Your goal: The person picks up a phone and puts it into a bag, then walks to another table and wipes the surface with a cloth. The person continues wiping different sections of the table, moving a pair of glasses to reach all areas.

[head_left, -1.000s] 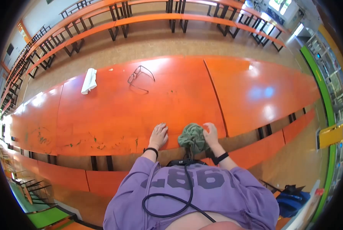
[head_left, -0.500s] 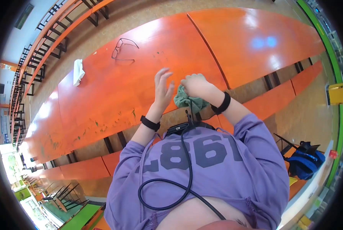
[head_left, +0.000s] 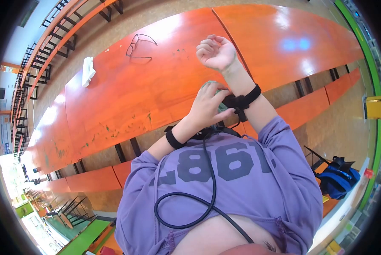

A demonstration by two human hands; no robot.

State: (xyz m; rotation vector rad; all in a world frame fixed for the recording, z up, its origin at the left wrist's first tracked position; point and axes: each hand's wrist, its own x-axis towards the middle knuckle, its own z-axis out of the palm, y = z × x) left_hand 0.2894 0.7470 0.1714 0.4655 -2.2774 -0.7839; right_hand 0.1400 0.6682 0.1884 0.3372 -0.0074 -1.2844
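Note:
My left hand (head_left: 208, 102) is wrapped over a crumpled green cloth (head_left: 208, 83), which mostly hides beneath the fingers. It sits right beside my right wrist, at the black wristband (head_left: 252, 94). Further up, over the orange table (head_left: 165, 85), my right hand (head_left: 218, 52) is raised with the palm turned toward me. Its fingers curl loosely and nothing lies in the palm. Another black band (head_left: 173, 139) circles my left wrist. A black cable (head_left: 211, 182) loops over my purple top from a dark device (head_left: 201, 132) at chest level.
Eyeglasses (head_left: 135, 44) and a white tissue (head_left: 88, 71) lie toward the table's far side. Orange benches (head_left: 95, 180) run along the near side. At the right are a blue bag (head_left: 338, 178) and a yellow container (head_left: 374, 107).
The green cloth has passed from my right hand to my left. My right hand has moved up and turned palm toward me; my left hand has moved right, to the right wrist.

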